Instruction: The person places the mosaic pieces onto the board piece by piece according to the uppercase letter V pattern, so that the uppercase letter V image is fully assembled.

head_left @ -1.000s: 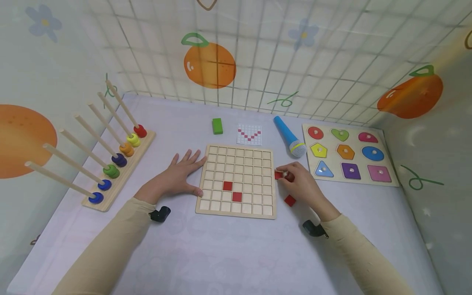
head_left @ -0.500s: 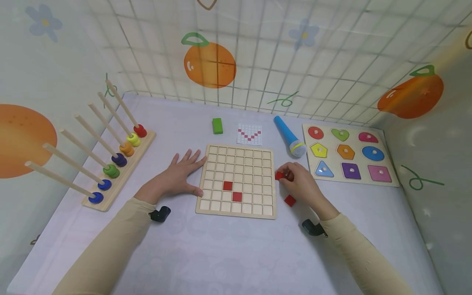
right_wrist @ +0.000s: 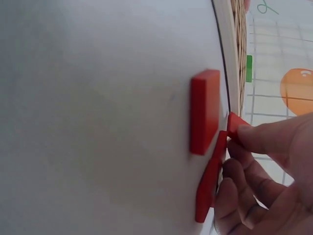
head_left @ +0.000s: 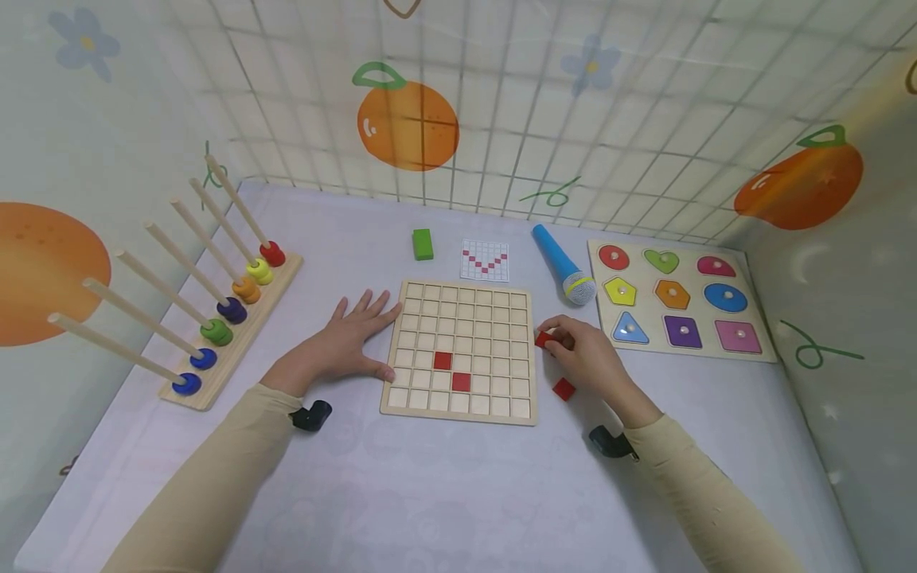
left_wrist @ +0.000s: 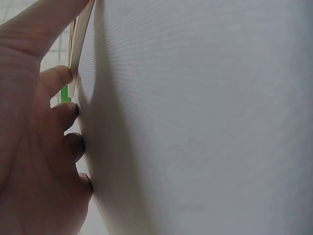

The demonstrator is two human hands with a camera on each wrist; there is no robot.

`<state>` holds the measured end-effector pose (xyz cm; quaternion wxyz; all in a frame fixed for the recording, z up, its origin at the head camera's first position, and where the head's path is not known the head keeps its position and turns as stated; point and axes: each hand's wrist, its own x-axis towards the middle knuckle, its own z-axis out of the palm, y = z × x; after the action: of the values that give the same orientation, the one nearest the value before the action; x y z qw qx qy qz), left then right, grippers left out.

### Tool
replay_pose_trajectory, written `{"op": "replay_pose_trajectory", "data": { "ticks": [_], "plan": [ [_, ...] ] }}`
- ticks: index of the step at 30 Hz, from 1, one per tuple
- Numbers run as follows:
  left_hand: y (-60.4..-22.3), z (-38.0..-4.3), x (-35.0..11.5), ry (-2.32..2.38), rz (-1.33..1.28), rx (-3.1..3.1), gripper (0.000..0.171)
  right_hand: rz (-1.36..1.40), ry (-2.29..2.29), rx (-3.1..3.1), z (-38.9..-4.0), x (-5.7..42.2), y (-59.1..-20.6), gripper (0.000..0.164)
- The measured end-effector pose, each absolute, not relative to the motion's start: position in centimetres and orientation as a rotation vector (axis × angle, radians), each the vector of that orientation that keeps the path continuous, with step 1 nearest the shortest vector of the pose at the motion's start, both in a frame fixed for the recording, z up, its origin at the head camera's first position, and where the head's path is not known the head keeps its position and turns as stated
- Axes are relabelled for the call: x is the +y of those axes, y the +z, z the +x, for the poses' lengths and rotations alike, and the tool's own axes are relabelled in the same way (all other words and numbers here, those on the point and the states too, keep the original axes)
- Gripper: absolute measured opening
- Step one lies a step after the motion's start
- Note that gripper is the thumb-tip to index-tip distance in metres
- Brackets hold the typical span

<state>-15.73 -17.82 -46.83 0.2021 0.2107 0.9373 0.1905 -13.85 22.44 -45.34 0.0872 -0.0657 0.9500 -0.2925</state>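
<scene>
Currently I see two red squares (head_left: pixel 442 361) in one grid board (head_left: pixel 462 325), the left hand (head_left: pixel 349 338) spread wide at its edge, the right hand (head_left: pixel 589 360) pinching one red tile (head_left: pixel 542 340) beside it, at least three loose tiles (right_wrist: pixel 205 112) nearby.

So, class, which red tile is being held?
The red tile pinched by the right hand, beside the board; only that one has a thumb on it.

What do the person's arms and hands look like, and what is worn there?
The left sleeve is long, plain and beige, with a small black device at its end; the right sleeve matches, with a similar device. The left hand and right hand wear no gloves.
</scene>
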Motion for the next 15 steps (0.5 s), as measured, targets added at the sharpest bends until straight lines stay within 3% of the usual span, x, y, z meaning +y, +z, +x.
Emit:
{"op": "replay_pose_trajectory", "data": {
  "ticks": [15],
  "plan": [
    [-46.94, -15.69, -17.85, 0.538, 0.591, 2.615, 0.124, -0.224, -0.934, 2.851, -13.71, 22.39, -44.76, 0.024]
  ]
}}
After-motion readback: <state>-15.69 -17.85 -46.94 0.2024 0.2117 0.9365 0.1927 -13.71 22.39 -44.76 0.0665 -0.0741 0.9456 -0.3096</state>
